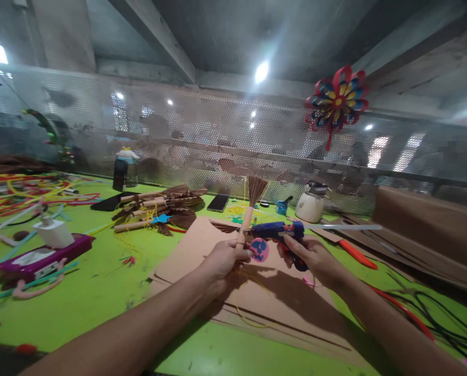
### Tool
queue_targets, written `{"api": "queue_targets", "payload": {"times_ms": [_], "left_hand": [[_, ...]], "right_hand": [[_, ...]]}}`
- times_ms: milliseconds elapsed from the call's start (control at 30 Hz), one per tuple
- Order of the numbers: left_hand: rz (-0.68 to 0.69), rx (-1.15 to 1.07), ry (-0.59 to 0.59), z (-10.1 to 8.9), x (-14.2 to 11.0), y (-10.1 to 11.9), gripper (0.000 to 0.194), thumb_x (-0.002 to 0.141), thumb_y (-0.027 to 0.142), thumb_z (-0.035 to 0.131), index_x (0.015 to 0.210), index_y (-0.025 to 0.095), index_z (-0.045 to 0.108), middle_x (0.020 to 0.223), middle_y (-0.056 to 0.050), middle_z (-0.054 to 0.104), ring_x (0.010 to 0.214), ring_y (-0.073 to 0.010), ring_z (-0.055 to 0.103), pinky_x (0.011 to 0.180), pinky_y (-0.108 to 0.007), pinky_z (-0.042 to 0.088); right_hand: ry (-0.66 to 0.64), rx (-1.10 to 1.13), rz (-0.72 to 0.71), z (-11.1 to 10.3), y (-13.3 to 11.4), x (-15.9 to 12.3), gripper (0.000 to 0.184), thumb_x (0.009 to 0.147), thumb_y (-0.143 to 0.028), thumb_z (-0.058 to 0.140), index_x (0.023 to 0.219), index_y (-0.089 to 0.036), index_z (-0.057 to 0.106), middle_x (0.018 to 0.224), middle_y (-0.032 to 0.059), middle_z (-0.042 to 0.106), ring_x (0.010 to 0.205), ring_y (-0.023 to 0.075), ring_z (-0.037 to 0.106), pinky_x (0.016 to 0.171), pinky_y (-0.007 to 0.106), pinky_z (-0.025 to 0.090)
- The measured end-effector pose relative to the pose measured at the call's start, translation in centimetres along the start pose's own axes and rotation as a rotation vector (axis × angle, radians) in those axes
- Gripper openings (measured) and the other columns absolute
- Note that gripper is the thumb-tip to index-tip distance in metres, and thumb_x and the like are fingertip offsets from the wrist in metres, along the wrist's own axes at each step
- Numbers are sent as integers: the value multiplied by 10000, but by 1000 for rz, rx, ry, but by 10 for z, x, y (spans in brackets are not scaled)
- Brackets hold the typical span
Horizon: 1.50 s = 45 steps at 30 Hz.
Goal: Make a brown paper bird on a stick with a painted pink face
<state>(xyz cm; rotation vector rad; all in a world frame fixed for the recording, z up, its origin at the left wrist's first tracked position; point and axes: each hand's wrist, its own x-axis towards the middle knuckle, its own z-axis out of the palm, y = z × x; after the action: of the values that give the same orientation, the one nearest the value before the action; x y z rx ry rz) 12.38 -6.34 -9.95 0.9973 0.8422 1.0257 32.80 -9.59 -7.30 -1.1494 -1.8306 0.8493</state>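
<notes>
My left hand is closed around the lower end of a rolled brown paper tube, topped by a pleated brown paper fan. A pink disc with blue shapes shows just beside its fingertips; whether they grip it I cannot tell. My right hand grips a blue hot glue gun, its nozzle pointing left at the tube. A long clear glue stick juts from the gun's rear. Beneath both hands lie brown cardboard sheets.
Pleated fans on paper tubes are heaped at left, near a phone. A purple power strip with a white plug stands nearer. To the right are a kettle, a red-handled knife and black cables. Metal mesh rises behind.
</notes>
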Motion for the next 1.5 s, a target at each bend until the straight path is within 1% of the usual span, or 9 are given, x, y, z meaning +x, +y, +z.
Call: {"api": "queue_targets", "payload": {"times_ms": [133, 333, 600, 767, 867, 967, 1100, 1233, 1500], "left_hand": [[-4, -8, -10, 0, 0, 0, 217, 611, 58, 665, 828, 75, 650, 599, -12, 533, 467, -56, 411, 412, -159, 266], [-14, -28, 0, 3, -3, 2, 142, 595, 16, 621, 723, 75, 639, 599, -29, 549, 459, -56, 404, 399, -163, 251], [10, -15, -20, 1, -2, 1, 206, 598, 56, 673, 803, 76, 656, 619, -26, 547, 487, -60, 416, 413, -166, 245], [-2, 1, -10, 1, -2, 1, 99, 607, 32, 620, 693, 81, 624, 586, -18, 535, 454, -53, 396, 413, -172, 245], [7, -1, -27, 0, -1, 1, 165, 611, 37, 627, 770, 79, 638, 630, -22, 553, 464, -50, 401, 422, -169, 251], [17, 2, -45, -1, 0, -1, 219, 616, 70, 659, 834, 75, 645, 630, -15, 541, 477, -50, 402, 428, -165, 246], [16, 25, -41, -2, 0, -3, 193, 606, 83, 654, 799, 66, 645, 599, -13, 528, 468, -51, 386, 425, -170, 232], [5, 31, -32, -2, 0, -2, 144, 586, 82, 649, 729, 78, 633, 597, -13, 530, 464, -51, 376, 427, -176, 226], [12, 30, -40, 1, 0, -1, 194, 588, 97, 674, 780, 90, 648, 597, -17, 534, 480, -65, 394, 438, -182, 235]], "right_hand": [[38, -7, 2, -3, 2, 1, 454, 884, -516, 407, 724, -137, 601, 606, 29, 568, 550, 117, 494, 560, 258, 360], [2, -19, 2, 4, 2, 1, 453, 881, -520, 407, 722, -141, 596, 596, 22, 558, 540, 115, 496, 552, 251, 366], [39, 15, 10, 0, -3, 2, 460, 873, -529, 418, 716, -130, 588, 592, 26, 544, 530, 113, 483, 530, 251, 351], [-10, 21, 8, 2, 0, 1, 444, 876, -516, 424, 746, -129, 598, 593, 18, 536, 534, 112, 486, 535, 249, 356], [-15, 44, 14, -1, 1, 0, 428, 875, -510, 433, 800, -127, 610, 633, 23, 549, 540, 111, 485, 530, 249, 361], [27, 18, 12, -4, -1, 0, 447, 878, -515, 422, 749, -130, 607, 600, 20, 544, 539, 110, 483, 537, 247, 356], [42, 0, 10, 0, -4, 2, 465, 876, -530, 412, 715, -135, 596, 562, 13, 530, 529, 109, 479, 528, 242, 344], [-4, 22, 9, -1, -2, 0, 437, 864, -528, 437, 773, -133, 599, 638, 23, 554, 529, 106, 479, 525, 245, 360], [27, -22, 1, -4, -6, 2, 465, 870, -536, 414, 728, -133, 598, 582, 19, 536, 531, 115, 483, 527, 251, 356]]}}
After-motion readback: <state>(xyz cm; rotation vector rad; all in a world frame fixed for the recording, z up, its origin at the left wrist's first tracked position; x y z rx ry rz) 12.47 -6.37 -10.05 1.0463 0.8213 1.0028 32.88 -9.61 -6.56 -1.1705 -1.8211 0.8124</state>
